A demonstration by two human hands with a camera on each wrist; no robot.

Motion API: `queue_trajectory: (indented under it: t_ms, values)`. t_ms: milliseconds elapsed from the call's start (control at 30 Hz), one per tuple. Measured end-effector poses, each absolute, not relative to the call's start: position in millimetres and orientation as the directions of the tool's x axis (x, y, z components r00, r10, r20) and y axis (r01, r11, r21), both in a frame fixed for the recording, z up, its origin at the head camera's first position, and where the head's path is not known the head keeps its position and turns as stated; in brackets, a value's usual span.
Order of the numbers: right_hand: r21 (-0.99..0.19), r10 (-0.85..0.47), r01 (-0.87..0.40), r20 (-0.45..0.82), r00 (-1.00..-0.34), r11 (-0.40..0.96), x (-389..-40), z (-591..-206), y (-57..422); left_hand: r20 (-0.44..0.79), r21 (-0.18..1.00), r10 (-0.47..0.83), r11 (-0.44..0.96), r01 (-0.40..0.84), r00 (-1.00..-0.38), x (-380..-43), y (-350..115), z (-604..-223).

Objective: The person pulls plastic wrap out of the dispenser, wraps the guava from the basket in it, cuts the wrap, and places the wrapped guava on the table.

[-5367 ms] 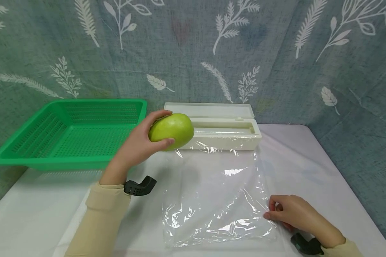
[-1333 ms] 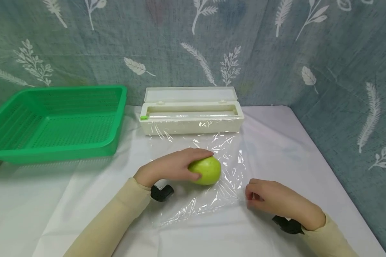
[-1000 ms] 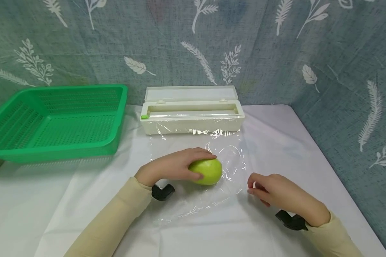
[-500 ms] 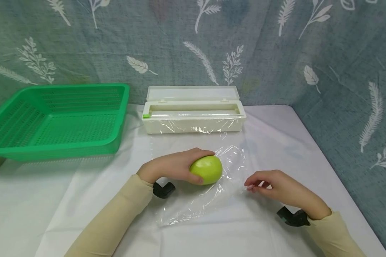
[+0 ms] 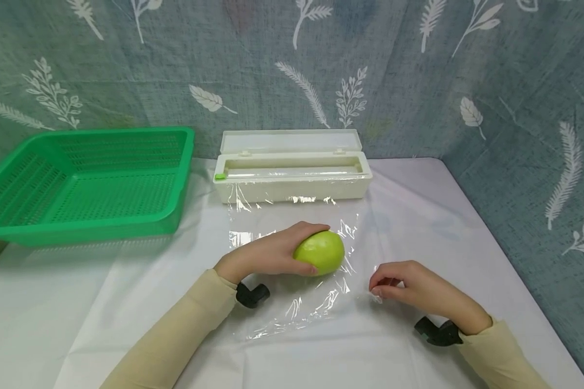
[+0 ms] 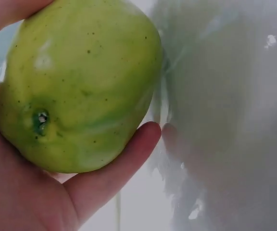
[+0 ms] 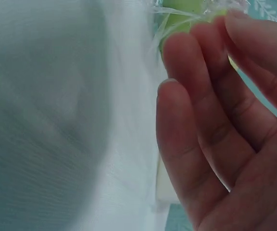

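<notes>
A glossy green mango (image 5: 323, 252) lies in the grip of my left hand (image 5: 270, 253), fingers over its top and thumb along its near side. Dark specks and a stem scar show on the mango (image 6: 83, 86) in the left wrist view. Beneath it spreads clear plastic wrap (image 5: 311, 310), drawn out from a white wrap dispenser (image 5: 292, 190) with its lid up. My right hand (image 5: 416, 286) pinches the right near corner of the wrap between thumb and fingertips. Stretched strands of wrap (image 7: 174, 17) run to the fingertips in the right wrist view.
A green plastic basket (image 5: 112, 227) stands at the left. A white cloth (image 5: 418, 216) covers the table, and a leaf-patterned curtain (image 5: 253, 65) hangs behind and along the right side.
The left hand has brought the mango from beside the dispenser down over the wrap, and lately shifted it slightly right. The right hand lifted, then lowered a little, tugging the wrap's corner.
</notes>
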State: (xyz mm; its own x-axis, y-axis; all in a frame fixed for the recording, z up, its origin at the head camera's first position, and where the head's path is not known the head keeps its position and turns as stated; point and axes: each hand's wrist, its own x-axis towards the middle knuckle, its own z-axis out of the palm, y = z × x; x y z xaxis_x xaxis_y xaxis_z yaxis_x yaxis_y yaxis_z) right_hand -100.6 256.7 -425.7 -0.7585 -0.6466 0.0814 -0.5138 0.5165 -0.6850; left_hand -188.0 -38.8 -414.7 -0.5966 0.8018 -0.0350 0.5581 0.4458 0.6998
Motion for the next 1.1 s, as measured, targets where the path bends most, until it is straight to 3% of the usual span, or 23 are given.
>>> queue_trajectory:
  t_ms: [133,267,400,533,667,867,1100]
  values:
    - [-0.677,-0.622,-0.48,0.041,-0.782,0.558,-100,-424,257,-0.04,0.682,0.808,0.452,0.575,-0.588,-187,-38,-417]
    - [-0.688,-0.616,-0.404,-0.079,-0.784,0.603,-97,-424,256,-0.065,0.683,0.79,0.481,0.55,-0.61,-186,-39,-417]
    - [-0.577,-0.602,-0.424,-0.153,-0.783,0.698,-93,-429,248,-0.094,0.693,0.779,0.498,0.522,-0.62,-185,-40,-417]
    - [-0.424,-0.592,-0.518,-0.055,-0.804,0.743,-92,-435,242,-0.1,0.694,0.776,0.503,0.515,-0.623,-185,-40,-416]
    - [-0.367,-0.607,-0.591,0.083,-0.79,0.719,-95,-438,242,-0.101,0.702,0.772,0.502,0.504,-0.628,-185,-40,-415]
    - [-0.357,-0.592,-0.663,0.299,-0.748,0.658,-99,-433,245,-0.102,0.707,0.771,0.501,0.5,-0.628,-184,-41,-416]
    - [-0.397,-0.533,-0.697,0.452,-0.715,0.597,-104,-420,246,-0.107,0.688,0.759,0.523,0.503,-0.642,-184,-41,-416]
